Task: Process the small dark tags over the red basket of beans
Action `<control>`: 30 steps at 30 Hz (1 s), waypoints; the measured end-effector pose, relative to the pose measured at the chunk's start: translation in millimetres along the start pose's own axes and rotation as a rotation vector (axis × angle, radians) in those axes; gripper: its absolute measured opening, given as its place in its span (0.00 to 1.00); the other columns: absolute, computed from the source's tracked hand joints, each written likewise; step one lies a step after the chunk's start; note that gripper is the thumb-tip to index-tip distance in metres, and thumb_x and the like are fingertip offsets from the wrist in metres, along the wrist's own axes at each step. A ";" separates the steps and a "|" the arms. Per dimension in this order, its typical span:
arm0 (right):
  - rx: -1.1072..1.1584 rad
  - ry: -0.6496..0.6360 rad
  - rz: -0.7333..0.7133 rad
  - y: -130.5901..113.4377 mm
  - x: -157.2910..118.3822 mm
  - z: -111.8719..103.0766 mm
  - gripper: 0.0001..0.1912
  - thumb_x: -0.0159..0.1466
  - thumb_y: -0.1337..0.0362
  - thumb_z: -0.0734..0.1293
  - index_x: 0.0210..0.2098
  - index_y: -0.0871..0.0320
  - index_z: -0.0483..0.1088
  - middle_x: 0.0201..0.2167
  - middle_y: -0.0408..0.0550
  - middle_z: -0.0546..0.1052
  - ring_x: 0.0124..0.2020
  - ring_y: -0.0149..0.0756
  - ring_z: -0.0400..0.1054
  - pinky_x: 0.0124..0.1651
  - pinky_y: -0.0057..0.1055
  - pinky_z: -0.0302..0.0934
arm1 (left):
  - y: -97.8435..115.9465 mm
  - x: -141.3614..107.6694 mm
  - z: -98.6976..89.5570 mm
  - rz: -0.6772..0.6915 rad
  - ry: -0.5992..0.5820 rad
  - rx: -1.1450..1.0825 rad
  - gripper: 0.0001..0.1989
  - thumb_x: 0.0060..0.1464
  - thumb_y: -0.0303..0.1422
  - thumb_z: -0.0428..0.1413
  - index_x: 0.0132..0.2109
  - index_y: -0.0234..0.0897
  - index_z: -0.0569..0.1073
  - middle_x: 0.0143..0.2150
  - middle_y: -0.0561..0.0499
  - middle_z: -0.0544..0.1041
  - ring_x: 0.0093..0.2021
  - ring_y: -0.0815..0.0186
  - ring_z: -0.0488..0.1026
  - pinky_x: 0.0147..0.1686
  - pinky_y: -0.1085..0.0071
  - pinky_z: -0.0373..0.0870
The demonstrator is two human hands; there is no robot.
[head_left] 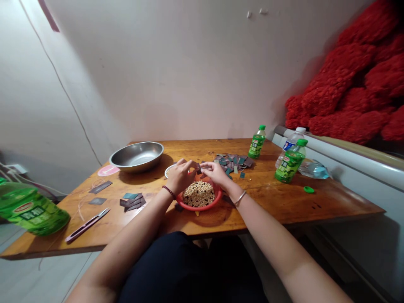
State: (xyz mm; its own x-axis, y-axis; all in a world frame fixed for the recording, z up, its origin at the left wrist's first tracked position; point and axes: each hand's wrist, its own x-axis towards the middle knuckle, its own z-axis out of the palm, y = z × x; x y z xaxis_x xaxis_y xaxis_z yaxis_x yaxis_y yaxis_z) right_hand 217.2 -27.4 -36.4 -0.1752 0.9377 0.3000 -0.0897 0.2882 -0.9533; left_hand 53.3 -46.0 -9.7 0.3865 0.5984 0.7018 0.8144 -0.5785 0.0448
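Note:
My left hand (179,176) and my right hand (216,174) meet above a red plastic basket (202,206) filled with round tan beads (198,194). The fingertips of both hands pinch a small dark flat piece (198,168), which is mostly hidden by them. A white dish (167,171) sits partly behind my left hand, and its contents are hard to make out. Beyond my right hand lies a loose heap of dark green and grey tags (233,163). A smaller stack of similar tags (132,202) lies left of the basket.
The wooden table (252,202) also holds a steel basin (136,156), a seam ripper (87,224), and several green-labelled bottles (257,142). A large green bottle (30,208) stands at the near left. Red fluffy material (347,84) is heaped at the right, behind a white ledge (353,158).

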 end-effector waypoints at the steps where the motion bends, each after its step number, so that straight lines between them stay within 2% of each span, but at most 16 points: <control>1: 0.000 0.000 -0.002 0.3 0.1 0.1 0.11 0.50 0.68 0.68 0.34 0.62 0.72 0.32 0.49 0.77 0.28 0.33 0.72 0.34 0.31 0.69 | -0.1 0.0 0.2 0.020 -0.014 -0.012 0.07 0.55 0.38 0.51 0.37 0.43 0.71 0.34 0.53 0.76 0.36 0.68 0.69 0.31 0.74 0.64; 3: -0.001 -0.002 -0.009 1.1 0.4 0.1 0.11 0.50 0.68 0.67 0.34 0.62 0.72 0.32 0.49 0.77 0.28 0.32 0.72 0.34 0.31 0.69 | -0.3 -0.1 0.8 0.042 -0.034 -0.023 0.07 0.55 0.39 0.51 0.37 0.43 0.71 0.34 0.53 0.75 0.36 0.68 0.69 0.31 0.73 0.64; 7: 0.006 -0.019 -0.013 2.4 0.6 -0.1 0.11 0.51 0.68 0.67 0.34 0.62 0.72 0.33 0.49 0.77 0.28 0.32 0.72 0.34 0.31 0.69 | -1.1 -0.6 1.8 -0.049 0.008 0.011 0.08 0.55 0.40 0.51 0.37 0.44 0.72 0.33 0.52 0.75 0.34 0.67 0.69 0.30 0.73 0.63; 12: -0.023 -0.028 -0.032 1.4 -0.2 0.2 0.10 0.52 0.70 0.65 0.35 0.62 0.72 0.34 0.50 0.77 0.30 0.32 0.72 0.35 0.30 0.68 | -1.9 -0.7 1.4 0.014 -0.035 -0.014 0.09 0.54 0.42 0.52 0.37 0.44 0.72 0.33 0.51 0.74 0.33 0.68 0.69 0.30 0.74 0.63; 16: -0.017 -0.036 -0.020 1.0 -0.1 0.4 0.11 0.51 0.71 0.65 0.35 0.61 0.71 0.33 0.49 0.77 0.32 0.33 0.72 0.35 0.31 0.69 | -2.1 -0.6 1.3 -0.058 0.024 0.017 0.07 0.54 0.39 0.52 0.36 0.43 0.72 0.32 0.51 0.74 0.34 0.67 0.69 0.29 0.74 0.62; 20: -0.028 -0.016 -0.022 1.1 0.0 0.3 0.11 0.51 0.71 0.65 0.35 0.61 0.72 0.33 0.49 0.77 0.31 0.34 0.73 0.36 0.32 0.68 | -2.5 -0.8 2.3 -0.020 -0.005 0.009 0.08 0.54 0.39 0.51 0.36 0.43 0.72 0.31 0.52 0.74 0.34 0.67 0.69 0.29 0.74 0.62; 25: -0.023 -0.031 -0.013 1.1 -0.1 0.4 0.11 0.51 0.70 0.65 0.35 0.62 0.72 0.32 0.49 0.77 0.28 0.32 0.72 0.32 0.29 0.69 | -3.3 -0.8 3.1 -0.059 0.039 0.042 0.09 0.55 0.39 0.50 0.36 0.42 0.72 0.31 0.51 0.74 0.35 0.67 0.69 0.29 0.74 0.62; 30: -0.028 -0.015 -0.020 3.3 1.3 0.4 0.11 0.51 0.71 0.65 0.35 0.63 0.72 0.31 0.49 0.77 0.29 0.32 0.72 0.35 0.30 0.69 | -2.9 -1.1 3.8 -0.038 0.012 0.013 0.09 0.55 0.41 0.51 0.37 0.44 0.72 0.33 0.52 0.74 0.34 0.68 0.69 0.31 0.74 0.63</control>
State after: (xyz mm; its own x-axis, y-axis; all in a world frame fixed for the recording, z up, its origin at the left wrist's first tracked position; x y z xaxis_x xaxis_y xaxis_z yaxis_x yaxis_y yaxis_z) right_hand 216.3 -25.2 -39.1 -0.1880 0.9288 0.3193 -0.0656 0.3125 -0.9476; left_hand 52.1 -42.8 -13.3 0.3500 0.6134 0.7080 0.8342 -0.5479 0.0623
